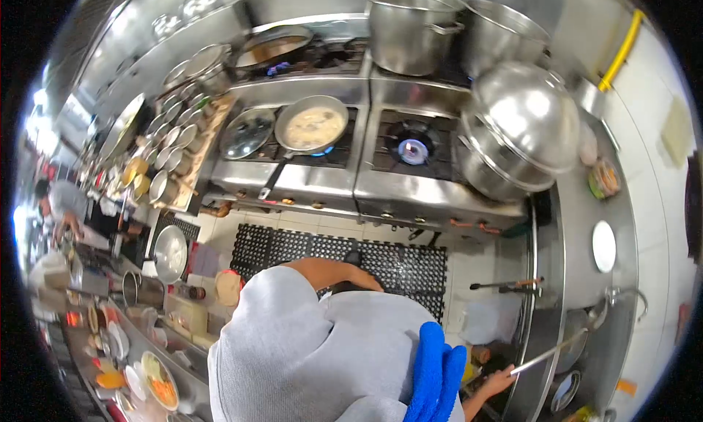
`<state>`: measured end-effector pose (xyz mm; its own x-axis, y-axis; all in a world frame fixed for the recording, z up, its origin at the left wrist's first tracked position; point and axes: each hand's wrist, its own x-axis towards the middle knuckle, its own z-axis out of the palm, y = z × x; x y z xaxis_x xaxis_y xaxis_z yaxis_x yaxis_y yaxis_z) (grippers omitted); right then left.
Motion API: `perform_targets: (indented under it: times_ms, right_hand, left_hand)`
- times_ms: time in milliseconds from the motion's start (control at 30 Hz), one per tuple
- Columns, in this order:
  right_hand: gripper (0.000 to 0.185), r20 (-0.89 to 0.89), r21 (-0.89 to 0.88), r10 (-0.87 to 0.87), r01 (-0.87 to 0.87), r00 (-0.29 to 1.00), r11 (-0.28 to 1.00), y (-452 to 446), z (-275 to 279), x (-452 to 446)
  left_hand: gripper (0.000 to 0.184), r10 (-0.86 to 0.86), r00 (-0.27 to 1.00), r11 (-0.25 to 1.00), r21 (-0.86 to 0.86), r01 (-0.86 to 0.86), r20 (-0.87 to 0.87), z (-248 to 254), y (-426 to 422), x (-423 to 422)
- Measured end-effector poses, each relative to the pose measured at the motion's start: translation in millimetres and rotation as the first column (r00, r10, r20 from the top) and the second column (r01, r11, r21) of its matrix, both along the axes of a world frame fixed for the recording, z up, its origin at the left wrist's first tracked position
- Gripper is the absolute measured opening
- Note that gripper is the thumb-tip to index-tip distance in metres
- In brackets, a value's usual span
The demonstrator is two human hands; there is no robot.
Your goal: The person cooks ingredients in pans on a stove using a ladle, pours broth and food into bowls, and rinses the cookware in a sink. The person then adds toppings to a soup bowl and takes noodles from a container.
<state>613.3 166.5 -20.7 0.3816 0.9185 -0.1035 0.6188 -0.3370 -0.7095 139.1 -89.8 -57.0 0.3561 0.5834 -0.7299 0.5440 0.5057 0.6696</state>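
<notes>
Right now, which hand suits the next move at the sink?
Probably right: the right hand grips the long handle there, while the left hand is farther off, near your waist.

You can pass in front of the frying pan (316, 101), above the rubber mat (293, 251), but its handle (277, 177) juts forward; a glass lid (248, 134) blocks its left, a lit burner (412, 151) its right.

No readable text, labels, brands, numbers or signs, as far as the blurred edges show.

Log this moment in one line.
right hand: grips long metal handle | left hand: contents unclear | black-handled grey frying pan: over blue flame | black round burner: lit, bare
</notes>
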Motion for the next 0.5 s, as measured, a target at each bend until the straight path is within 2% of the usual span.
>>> perform_targets:
  times_ms: [67,133,200,267,300,333,367,400,433,467,500]
  right_hand:
    - [0.054,-0.011,0.06,0.047,-0.046,0.999,0.997,1.9,-8.1,3.8]
    - [0.055,0.064,0.096,0.068,-0.074,0.996,0.993,-3.1,-2.0,-21.9]
    - [0.055,0.141,0.138,0.057,-0.077,0.988,0.987,-8.3,-10.1,-34.6]
    - [0.056,0.364,0.305,0.159,-0.278,0.918,0.911,13.3,-51.4,-16.9]
    - [0.055,0.377,0.239,0.166,-0.27,0.911,0.933,35.9,-63.3,0.1]
    - [0.054,0.285,0.191,0.086,-0.144,0.955,0.971,31.6,-49.7,-14.1]
    - [0.053,0.192,0.128,-0.016,-0.009,0.981,0.992,26.3,-28.3,-36.1]
    - [0.051,0.063,0.137,-0.058,0.049,0.996,0.989,-9.3,22.0,-82.0]
    - [0.049,-0.065,0.144,-0.104,0.113,0.992,0.983,-42.4,63.1,-127.7]
    - [0.045,-0.192,0.222,-0.063,0.106,0.979,0.969,-57.9,75.8,-146.6]
    - [0.042,-0.236,0.37,-0.026,0.115,0.971,0.922,-79.2,102.1,-181.1]
  left_hand:
    - [0.07,0.168,0.977,0.964,-0.185,-0.19,-0.128,2.9,-51.0,-15.5]
    - [0.065,0.082,0.963,0.982,-0.144,-0.122,-0.256,-114.2,-118.4,-45.4]
    - [0.054,-0.037,0.91,0.954,-0.287,-0.091,-0.412,-100.2,-160.6,-58.4]
    - [0.047,0.043,0.896,0.935,-0.297,-0.192,-0.442,-78.3,-199.6,-70.1]
    - [0.044,0.1,0.888,0.923,-0.292,-0.252,-0.449,-61.6,-214.1,-74.9]
    - [0.042,0.131,0.876,0.919,-0.276,-0.283,-0.465,-52.5,-228.7,-78.4]
    - [0.043,0.095,0.908,0.959,-0.208,-0.194,-0.408,-102.8,-261.3,-85.5]
    - [0.052,0.055,0.933,0.986,-0.128,-0.107,-0.357,-151.7,-293.0,-93.5]
    - [0.052,0.016,0.94,0.99,-0.125,-0.062,-0.34,-179.0,-319.6,-100.8]
    - [0.046,-0.146,0.92,0.989,-0.032,0.144,-0.363,-198.4,-343.8,-108.0]
    - [0.044,-0.235,0.9,0.966,0.011,0.257,-0.367,-199.2,-356.2,-114.9]
